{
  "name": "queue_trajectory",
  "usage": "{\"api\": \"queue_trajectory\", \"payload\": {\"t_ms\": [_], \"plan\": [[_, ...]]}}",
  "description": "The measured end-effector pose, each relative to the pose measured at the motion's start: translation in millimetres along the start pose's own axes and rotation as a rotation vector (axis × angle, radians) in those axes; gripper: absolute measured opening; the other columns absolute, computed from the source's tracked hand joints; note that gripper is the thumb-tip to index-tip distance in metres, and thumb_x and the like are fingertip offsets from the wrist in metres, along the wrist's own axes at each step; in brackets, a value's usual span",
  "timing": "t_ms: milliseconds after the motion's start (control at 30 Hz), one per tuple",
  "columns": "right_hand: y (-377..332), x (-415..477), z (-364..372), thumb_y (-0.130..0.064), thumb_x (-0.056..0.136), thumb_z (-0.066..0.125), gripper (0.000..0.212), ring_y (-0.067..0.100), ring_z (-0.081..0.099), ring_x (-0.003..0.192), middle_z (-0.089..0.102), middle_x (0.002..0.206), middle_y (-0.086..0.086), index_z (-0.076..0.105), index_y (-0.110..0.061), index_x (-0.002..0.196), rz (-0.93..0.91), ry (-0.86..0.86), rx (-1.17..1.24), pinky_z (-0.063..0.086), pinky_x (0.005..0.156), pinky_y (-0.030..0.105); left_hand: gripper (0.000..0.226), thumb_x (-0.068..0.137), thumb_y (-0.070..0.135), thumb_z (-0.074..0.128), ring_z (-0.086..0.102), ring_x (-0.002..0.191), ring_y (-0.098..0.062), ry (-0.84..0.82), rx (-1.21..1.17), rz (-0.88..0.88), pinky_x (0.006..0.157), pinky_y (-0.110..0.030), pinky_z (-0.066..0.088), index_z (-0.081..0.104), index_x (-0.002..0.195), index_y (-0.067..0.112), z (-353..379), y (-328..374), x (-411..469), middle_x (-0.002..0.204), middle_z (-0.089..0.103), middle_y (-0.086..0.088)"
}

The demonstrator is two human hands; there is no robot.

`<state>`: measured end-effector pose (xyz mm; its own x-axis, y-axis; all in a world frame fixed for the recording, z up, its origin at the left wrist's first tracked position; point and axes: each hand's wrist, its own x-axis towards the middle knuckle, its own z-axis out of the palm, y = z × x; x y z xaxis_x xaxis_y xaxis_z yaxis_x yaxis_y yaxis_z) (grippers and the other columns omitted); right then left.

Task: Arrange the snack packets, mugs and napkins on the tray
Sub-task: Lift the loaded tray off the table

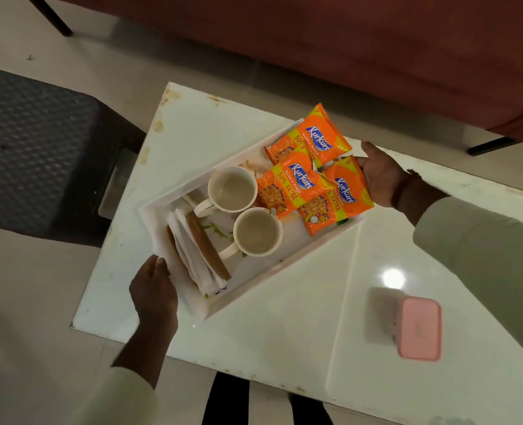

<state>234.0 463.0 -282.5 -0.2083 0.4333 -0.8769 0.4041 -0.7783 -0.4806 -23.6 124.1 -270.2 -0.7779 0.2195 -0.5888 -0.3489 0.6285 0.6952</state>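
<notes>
A white tray [255, 288] lies at an angle on the white table [284, 342]. In it are three orange snack packets [309, 176] overlapping at the far right end, two cream mugs [232, 189] [257, 232] in the middle, and a stack of white and brown napkins [197, 253] at the near left end. My left hand [154, 289] grips the tray's near left end beside the napkins. My right hand [379, 176] holds the far right end, its fingers hidden under the packets.
A pink lidded box [419, 328] stands on the table at the right. A dark woven stool [36, 148] sits on the floor to the left. A red-brown sofa [346, 50] runs along the far side, with a black leg [490, 147] near my right arm.
</notes>
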Motion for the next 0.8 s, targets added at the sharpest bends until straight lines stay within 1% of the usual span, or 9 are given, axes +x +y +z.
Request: {"api": "queue_trajectory", "payload": {"t_ms": [100, 200, 267, 367, 467, 533, 633, 733, 800], "plan": [[1.5, -3.2, 2.1, -0.075, 0.091, 0.018, 0.077, 0.03, 0.07, 0.104, 0.074, 0.113, 0.007, 0.072, -0.023, 0.112, -0.002, 0.004, 0.011, 0.055, 0.082, 0.046, 0.023, 0.096, 0.013, 0.05, 0.063, 0.097, -0.032, 0.027, -0.004, -0.073, 0.097, -0.051, 0.051, 0.068, 0.106, 0.003, 0.4, -1.0, 13.0, 0.109, 0.068, -0.022], [6.2, -10.3, 1.6, -0.074, 0.092, 0.022, 0.075, 0.029, 0.073, 0.096, 0.076, 0.107, 0.007, 0.076, -0.023, 0.101, -0.008, 0.022, 0.037, 0.058, 0.073, 0.042, 0.019, 0.093, 0.013, 0.054, 0.066, 0.094, -0.032, 0.033, 0.008, -0.088, 0.092, -0.046, 0.054, 0.071, 0.087, 0.009, -2.2, 2.0, 20.2, 0.088, 0.07, -0.01], [13.4, -16.7, -2.0, -0.073, 0.092, 0.024, 0.074, 0.028, 0.075, 0.092, 0.076, 0.106, 0.007, 0.078, -0.023, 0.096, -0.007, 0.034, 0.068, 0.058, 0.07, 0.041, 0.018, 0.094, 0.016, 0.056, 0.067, 0.094, -0.029, 0.029, 0.011, -0.063, 0.092, -0.047, 0.054, 0.071, 0.084, 0.015, -3.7, 8.5, 24.4, 0.085, 0.069, -0.003], [28.8, -30.9, -8.8, -0.071, 0.094, 0.024, 0.07, 0.026, 0.074, 0.093, 0.076, 0.107, 0.007, 0.073, -0.023, 0.108, -0.03, 0.046, 0.146, 0.059, 0.072, 0.041, 0.014, 0.094, 0.017, 0.059, 0.067, 0.101, -0.03, 0.005, 0.007, -0.029, 0.094, -0.049, 0.053, 0.072, 0.099, 0.016, -2.6, 22.5, 36.2, 0.099, 0.071, -0.009], [48.0, -48.6, -12.6, -0.067, 0.096, 0.026, 0.065, 0.023, 0.076, 0.084, 0.078, 0.1, 0.006, 0.071, -0.022, 0.107, -0.066, 0.069, 0.303, 0.061, 0.06, 0.036, 0.027, 0.094, 0.016, 0.061, 0.066, 0.106, -0.031, -0.031, 0.028, 0.026, 0.098, -0.049, 0.052, 0.068, 0.118, 0.009, 1.6, 43.2, 52.3, 0.114, 0.069, -0.014], [63.3, -60.0, -13.4, -0.065, 0.097, 0.026, 0.062, 0.021, 0.076, 0.081, 0.078, 0.097, 0.005, 0.07, -0.023, 0.107, -0.081, 0.088, 0.407, 0.06, 0.056, 0.035, 0.029, 0.094, 0.016, 0.06, 0.066, 0.107, -0.033, -0.076, 0.07, 0.087, 0.098, -0.05, 0.052, 0.066, 0.121, 0.007, 6.5, 60.2, 62.4, 0.116, 0.068, -0.017], [90.2, -73.2, -11.4, -0.064, 0.097, 0.026, 0.06, 0.021, 0.076, 0.084, 0.078, 0.1, 0.004, 0.068, -0.023, 0.11, -0.09, 0.115, 0.519, 0.06, 0.061, 0.036, 0.029, 0.096, 0.017, 0.057, 0.063, 0.111, -0.037, -0.142, 0.144, 0.162, 0.099, -0.052, 0.05, 0.064, 0.122, 0.005, 17.5, 86.1, 74.2, 0.12, 0.065, -0.02], [116.9, -82.4, -4.4, -0.064, 0.097, 0.027, 0.061, 0.024, 0.075, 0.091, 0.077, 0.105, 0.007, 0.066, -0.021, 0.114, -0.087, 0.177, 0.585, 0.056, 0.074, 0.043, 0.027, 0.097, 0.017, 0.056, 0.061, 0.103, -0.026, -0.145, 0.225, 0.225, 0.094, -0.041, 0.051, 0.066, 0.122, 0.012, 31.0, 105.0, 82.9, 0.119, 0.065, -0.014], [129.3, -86.7, 1.9, -0.064, 0.097, 0.027, 0.062, 0.028, 0.072, 0.098, 0.075, 0.109, 0.009, 0.066, -0.02, 0.119, -0.087, 0.218, 0.609, 0.054, 0.085, 0.048, 0.027, 0.096, 0.017, 0.058, 0.059, 0.098, -0.021, -0.148, 0.269, 0.273, 0.091, -0.038, 0.052, 0.067, 0.121, 0.012, 37.7, 110.9, 87.9, 0.117, 0.066, -0.011]]}}
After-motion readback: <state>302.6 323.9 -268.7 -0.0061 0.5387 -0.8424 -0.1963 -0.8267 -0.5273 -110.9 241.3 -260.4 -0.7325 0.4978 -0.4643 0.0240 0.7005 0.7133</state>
